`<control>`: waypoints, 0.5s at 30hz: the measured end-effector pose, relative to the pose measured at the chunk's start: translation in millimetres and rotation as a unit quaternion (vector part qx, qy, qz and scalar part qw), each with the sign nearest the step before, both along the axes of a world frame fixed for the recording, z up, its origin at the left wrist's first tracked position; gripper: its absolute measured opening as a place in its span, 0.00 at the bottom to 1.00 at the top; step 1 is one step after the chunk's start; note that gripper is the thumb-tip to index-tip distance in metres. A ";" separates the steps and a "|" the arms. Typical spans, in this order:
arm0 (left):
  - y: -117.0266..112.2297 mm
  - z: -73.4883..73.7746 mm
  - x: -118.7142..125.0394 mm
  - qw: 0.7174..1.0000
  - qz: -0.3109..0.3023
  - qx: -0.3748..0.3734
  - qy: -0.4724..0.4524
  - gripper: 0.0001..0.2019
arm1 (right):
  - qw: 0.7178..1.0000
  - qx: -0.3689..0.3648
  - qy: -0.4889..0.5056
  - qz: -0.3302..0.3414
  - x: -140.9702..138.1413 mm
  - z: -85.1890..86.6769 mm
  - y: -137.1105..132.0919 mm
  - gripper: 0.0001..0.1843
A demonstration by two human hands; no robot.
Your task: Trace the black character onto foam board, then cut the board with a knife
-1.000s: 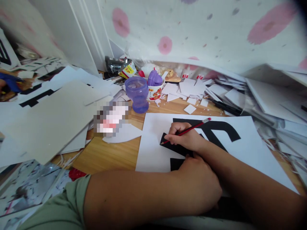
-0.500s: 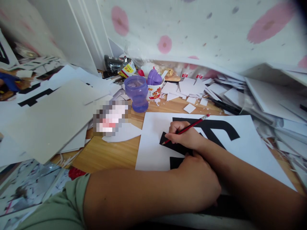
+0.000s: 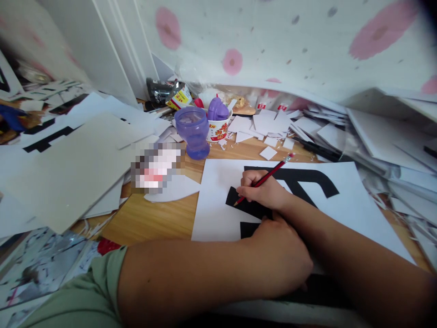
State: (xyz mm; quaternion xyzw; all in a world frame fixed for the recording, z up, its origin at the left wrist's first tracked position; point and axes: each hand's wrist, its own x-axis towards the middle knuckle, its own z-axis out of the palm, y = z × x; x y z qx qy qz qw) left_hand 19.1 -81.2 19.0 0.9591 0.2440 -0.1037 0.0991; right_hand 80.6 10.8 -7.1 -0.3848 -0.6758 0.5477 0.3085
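My right hand (image 3: 261,189) is closed around a red-and-black pencil (image 3: 264,177), its pink eraser end up and to the right. The pencil's sharpened tip points down at the left end of a bold black shape (image 3: 241,204) on a white sheet (image 3: 215,200). Whether the tip touches the surface I cannot tell. Below the right wrist, my left hand (image 3: 282,255) rests over the sheet and black shapes. Its fingers are mostly hidden under the right forearm. More of the black figure (image 3: 307,176) shows above and right of my right hand.
A translucent purple cup (image 3: 192,132) and a printed paper tub (image 3: 218,130) stand behind the sheet. Large white boards (image 3: 71,168) lie stacked at left. Paper scraps (image 3: 269,122) and more boards (image 3: 378,132) line the back and right. A blurred-out object sits left of the sheet.
The pencil tip has shifted slightly right along the black shape, and the pencil stands a little steeper. My left hand stays in about the same place.
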 end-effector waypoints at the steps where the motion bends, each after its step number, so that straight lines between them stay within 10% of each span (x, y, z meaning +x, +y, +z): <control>1: -0.2 1.5 -0.5 1.000 -0.001 0.005 0.002 0.24 | 1.000 0.006 -0.002 0.000 0.0 0.0 -0.1 0.18; 15: -0.7 7.5 0.2 1.000 0.007 0.021 0.013 0.27 | 1.000 0.001 0.001 0.003 2.7 -0.2 1.5 0.17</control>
